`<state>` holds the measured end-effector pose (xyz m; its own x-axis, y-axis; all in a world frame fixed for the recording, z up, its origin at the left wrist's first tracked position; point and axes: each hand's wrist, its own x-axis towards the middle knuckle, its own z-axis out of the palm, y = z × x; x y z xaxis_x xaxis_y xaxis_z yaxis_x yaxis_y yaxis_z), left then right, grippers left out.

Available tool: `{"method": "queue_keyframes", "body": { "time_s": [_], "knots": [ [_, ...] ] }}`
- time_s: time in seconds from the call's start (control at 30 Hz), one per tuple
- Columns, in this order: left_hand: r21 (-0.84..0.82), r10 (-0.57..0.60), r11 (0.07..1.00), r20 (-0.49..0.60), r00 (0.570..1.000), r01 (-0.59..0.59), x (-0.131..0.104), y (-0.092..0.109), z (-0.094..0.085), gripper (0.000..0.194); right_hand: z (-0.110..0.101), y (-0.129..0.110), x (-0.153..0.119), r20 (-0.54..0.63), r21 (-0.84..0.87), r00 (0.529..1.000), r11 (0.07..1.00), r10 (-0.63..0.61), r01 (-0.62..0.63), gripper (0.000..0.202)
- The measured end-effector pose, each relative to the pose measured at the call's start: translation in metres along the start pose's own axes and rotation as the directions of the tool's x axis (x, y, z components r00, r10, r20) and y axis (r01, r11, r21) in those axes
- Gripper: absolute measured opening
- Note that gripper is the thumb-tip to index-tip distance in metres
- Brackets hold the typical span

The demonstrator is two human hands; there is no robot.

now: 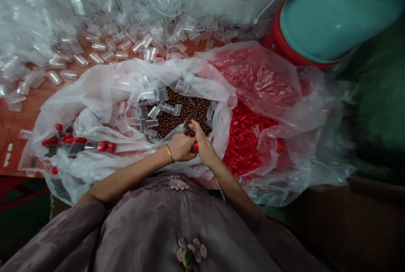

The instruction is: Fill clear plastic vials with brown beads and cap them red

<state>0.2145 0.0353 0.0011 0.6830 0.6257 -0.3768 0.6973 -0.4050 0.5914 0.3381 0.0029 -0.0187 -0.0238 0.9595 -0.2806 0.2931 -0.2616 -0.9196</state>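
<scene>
My left hand (183, 147), with a gold bangle at its wrist, is closed around a small container, mostly hidden by the fingers. Its red cap (195, 148) shows between my two hands. My right hand (204, 145) has its fingers stretched out, and its palm lies against the red cap. Just beyond both hands is a heap of small brown beads (172, 115) in an opened white plastic bag (104, 82). Several clear plastic tubes (154, 112) lie on the beads, mostly on their left side.
To the right sits a pile of red caps (245, 137) in clear plastic. Capped containers (76, 145) lie at the left on the bag. Many clear tubes (98, 47) cover the back of the orange table (19, 130). A teal bucket (329, 23) stands back right.
</scene>
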Motion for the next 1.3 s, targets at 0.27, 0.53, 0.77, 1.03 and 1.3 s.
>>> {"method": "queue_keyframes", "body": {
  "time_s": [0.27, 0.53, 0.77, 1.03, 1.3],
  "knots": [
    [-0.038, -0.087, 0.996, -0.072, 0.994, 0.084, -0.028, -0.027, 0.014, 0.018, 0.019, 0.003, -0.002, -0.035, 0.053, 0.997, 0.996, -0.073, 0.075, 0.061],
    [0.041, -0.799, 0.49, -0.378, 0.467, 0.871, -0.194, -0.163, -0.014, 0.035, -0.115, 0.071, 0.013, -0.511, -0.578, 0.852, 0.69, 0.111, -0.436, 0.034],
    [0.064, -0.479, 0.543, -0.796, 0.372, 0.837, -0.195, -0.164, -0.034, 0.05, -0.119, 0.102, 0.027, -0.448, -0.82, 0.871, 0.296, 0.203, -0.49, 0.037],
    [0.08, -0.353, 0.916, -0.304, 0.885, 0.393, 0.01, -0.081, -0.012, 0.034, -0.114, 0.103, 0.011, -0.603, -0.729, 0.795, 0.366, 0.057, -0.579, 0.041],
    [-0.126, -0.54, 0.839, -0.326, 0.776, 0.53, 0.087, -0.081, 0.0, 0.03, -0.117, 0.122, -0.006, -0.63, -0.687, 0.759, 0.575, -0.165, -0.445, 0.058]
  ]
}}
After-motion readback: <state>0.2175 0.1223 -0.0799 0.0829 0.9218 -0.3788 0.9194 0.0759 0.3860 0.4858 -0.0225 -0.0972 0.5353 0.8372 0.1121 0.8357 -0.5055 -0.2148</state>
